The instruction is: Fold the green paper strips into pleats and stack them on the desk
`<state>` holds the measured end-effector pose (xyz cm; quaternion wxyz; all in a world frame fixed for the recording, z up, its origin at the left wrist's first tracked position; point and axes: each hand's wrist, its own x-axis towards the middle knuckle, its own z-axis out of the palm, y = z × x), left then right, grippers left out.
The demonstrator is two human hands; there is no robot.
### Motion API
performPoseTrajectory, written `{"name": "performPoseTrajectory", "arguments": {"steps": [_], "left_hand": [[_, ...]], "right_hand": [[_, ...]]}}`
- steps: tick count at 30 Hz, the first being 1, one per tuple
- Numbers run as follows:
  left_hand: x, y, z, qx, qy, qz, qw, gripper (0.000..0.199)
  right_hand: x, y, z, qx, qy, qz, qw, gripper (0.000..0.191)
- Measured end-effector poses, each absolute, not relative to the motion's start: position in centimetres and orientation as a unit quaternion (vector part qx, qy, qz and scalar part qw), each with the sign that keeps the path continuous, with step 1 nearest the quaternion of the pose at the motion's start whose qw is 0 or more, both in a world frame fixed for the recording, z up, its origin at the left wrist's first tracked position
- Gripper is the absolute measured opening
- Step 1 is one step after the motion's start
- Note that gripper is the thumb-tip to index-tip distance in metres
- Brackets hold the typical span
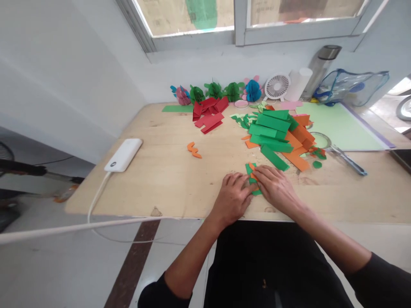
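At the table's front edge a green paper strip (257, 192) lies under both my hands, and an orange paper cutout (252, 167) rests on top of it. My left hand (233, 196) has its fingers bent and pressed down on the strip's left side. From the right, my right hand (276, 185) holds its fingers together over the orange cutout. Much of both papers is covered by the fingers. Another orange wavy cutout (194, 150) lies apart to the left. Just beyond my hands are piled green paper strips (269, 130) and orange paper pieces (297, 143).
Red folded papers (210, 114) lie further back. Several honeycomb paper figures (213, 90) line the wall beside a small white fan (277, 87) and a bottle (321, 70). A box cutter (348, 159) is at right, a tape roll (321, 140) near it. A white power bank (123, 155) sits left.
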<state>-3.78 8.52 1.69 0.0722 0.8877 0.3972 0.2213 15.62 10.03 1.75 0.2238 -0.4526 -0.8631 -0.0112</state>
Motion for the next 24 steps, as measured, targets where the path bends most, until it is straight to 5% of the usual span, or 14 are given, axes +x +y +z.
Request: {"name": "performPoseTrajectory", "arguments": {"steps": [24], "left_hand": [[-3.77,8.52,1.53,0.879,0.409,0.231,0.083,0.032]], "right_hand": [[16.25,10.6,1.27,-0.455,-0.861,0.024,0.225,0.03]]}}
